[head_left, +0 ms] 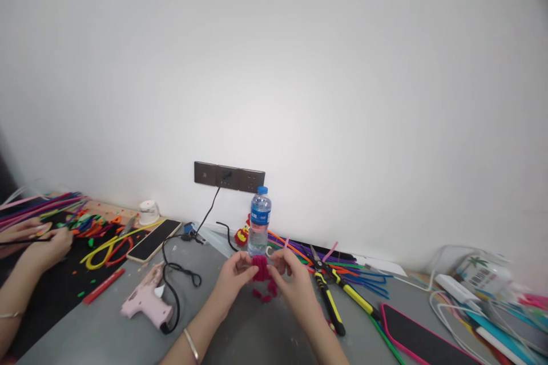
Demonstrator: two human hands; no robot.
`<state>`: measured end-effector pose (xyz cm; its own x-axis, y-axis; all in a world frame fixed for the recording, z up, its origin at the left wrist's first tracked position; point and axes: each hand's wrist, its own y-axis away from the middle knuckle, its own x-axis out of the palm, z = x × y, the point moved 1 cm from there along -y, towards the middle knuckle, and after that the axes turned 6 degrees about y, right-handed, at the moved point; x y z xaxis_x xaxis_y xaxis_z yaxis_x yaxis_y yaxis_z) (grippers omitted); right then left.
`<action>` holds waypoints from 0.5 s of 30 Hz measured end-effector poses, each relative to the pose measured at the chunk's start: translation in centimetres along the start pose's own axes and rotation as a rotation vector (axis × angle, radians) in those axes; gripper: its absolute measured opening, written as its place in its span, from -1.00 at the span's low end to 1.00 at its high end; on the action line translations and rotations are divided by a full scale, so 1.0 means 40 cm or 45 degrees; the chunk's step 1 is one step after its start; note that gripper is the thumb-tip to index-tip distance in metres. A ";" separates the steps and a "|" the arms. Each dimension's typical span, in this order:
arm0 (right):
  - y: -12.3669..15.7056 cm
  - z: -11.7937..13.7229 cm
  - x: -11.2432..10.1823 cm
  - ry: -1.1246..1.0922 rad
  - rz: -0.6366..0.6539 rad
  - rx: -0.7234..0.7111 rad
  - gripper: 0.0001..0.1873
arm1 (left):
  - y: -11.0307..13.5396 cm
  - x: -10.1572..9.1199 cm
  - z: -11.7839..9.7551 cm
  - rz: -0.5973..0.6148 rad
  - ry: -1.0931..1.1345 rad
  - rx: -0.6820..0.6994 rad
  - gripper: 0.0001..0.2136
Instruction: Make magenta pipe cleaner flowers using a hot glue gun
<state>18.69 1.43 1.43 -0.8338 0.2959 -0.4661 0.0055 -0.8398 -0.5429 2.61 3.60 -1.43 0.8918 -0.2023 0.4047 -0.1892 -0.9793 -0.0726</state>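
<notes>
At lower centre of the frame, the left hand pinches the left edge of a fuzzy magenta piece; the right hand curls, its thumb at the right edge, whether gripping I cannot tell; magenta bits lie just below, a bottle stands behind

Had both arms in from below, angled toward each other. My left forearm slanted up rightward, right forearm up leftward. Left hand: thumb and bent forefinger pinched close. Right hand near, not touching left: thumb pointing across, fingers curled above. Couldn't tell whether right fingertips met.
</notes>
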 end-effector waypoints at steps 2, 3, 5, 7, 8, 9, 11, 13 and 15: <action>-0.003 0.011 -0.012 0.001 0.033 -0.100 -0.87 | 0.001 0.001 0.001 -0.021 0.044 -0.026 -0.69; -0.004 0.014 -0.016 0.000 0.062 -0.127 -0.84 | 0.002 0.002 0.001 -0.028 0.060 -0.031 -0.69; -0.005 0.015 -0.021 -0.003 0.119 -0.146 -0.82 | 0.004 0.003 0.000 -0.036 0.085 -0.039 -0.69; -0.006 0.010 -0.022 -0.007 0.158 -0.151 -0.80 | 0.006 0.004 -0.003 -0.046 0.105 -0.054 -0.69; -0.006 0.007 -0.022 -0.009 0.170 -0.154 -0.78 | 0.007 0.005 -0.006 -0.054 0.110 -0.061 -0.68; -0.006 0.003 -0.022 -0.010 0.181 -0.155 -0.77 | 0.008 0.006 -0.008 -0.061 0.111 -0.064 -0.68; -0.006 -0.001 -0.021 -0.010 0.190 -0.152 -0.76 | 0.009 0.007 -0.012 -0.060 0.101 -0.064 -0.69; -0.006 -0.001 -0.022 -0.004 0.191 -0.146 -0.77 | 0.010 0.008 -0.014 -0.051 0.087 -0.067 -0.68; -0.005 0.001 -0.023 0.008 0.196 -0.138 -0.78 | 0.010 0.008 -0.014 -0.049 0.071 -0.076 -0.67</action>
<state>19.43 1.33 1.99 -0.8149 0.1708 -0.5538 0.1926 -0.8214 -0.5368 2.58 3.16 -0.84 0.8750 -0.1618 0.4563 -0.1809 -0.9835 -0.0018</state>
